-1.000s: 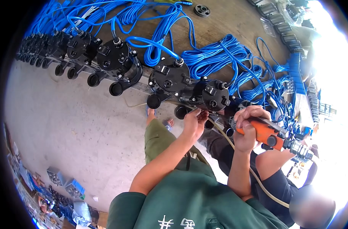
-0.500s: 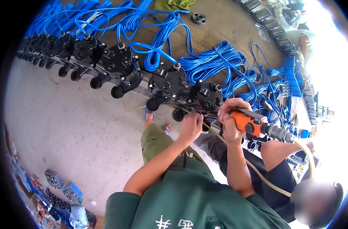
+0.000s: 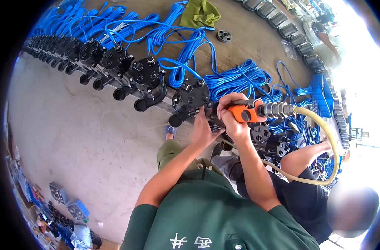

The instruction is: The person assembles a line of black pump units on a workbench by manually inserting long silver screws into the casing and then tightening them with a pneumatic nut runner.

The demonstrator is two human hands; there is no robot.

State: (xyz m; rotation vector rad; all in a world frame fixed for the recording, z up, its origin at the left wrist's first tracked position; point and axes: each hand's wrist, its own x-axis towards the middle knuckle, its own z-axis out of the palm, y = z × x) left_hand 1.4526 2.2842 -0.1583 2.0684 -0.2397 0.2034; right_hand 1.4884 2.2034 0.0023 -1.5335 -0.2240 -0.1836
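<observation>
My right hand (image 3: 235, 125) is wrapped around an orange air-powered tool (image 3: 241, 113), whose metal coupling runs into a yellowish hose (image 3: 333, 146). The tool's working end is hidden by the fingers, close over a black cylindrical unit that is mostly covered by my hands. Beside it my left hand (image 3: 203, 132) has fingers stretched apart, one fingertip touching the black parts at the neighbouring unit's edge. That neighbouring black round-topped unit (image 3: 193, 93) stands upright in the row, a blue cable leaving its top.
More black units (image 3: 146, 75) form a long row to the left. Coiled blue cables (image 3: 240, 79) lie behind it, with a green cloth (image 3: 200, 14) and a black wheel (image 3: 224, 36). A blue crate (image 3: 322, 96) is at right. A person in dark clothes (image 3: 290, 191) sits close on my right.
My right hand has moved the orange tool left and up, over the unit. My left hand has gone from curled fingers to stretched ones, higher on the row. The view has shifted slightly.
</observation>
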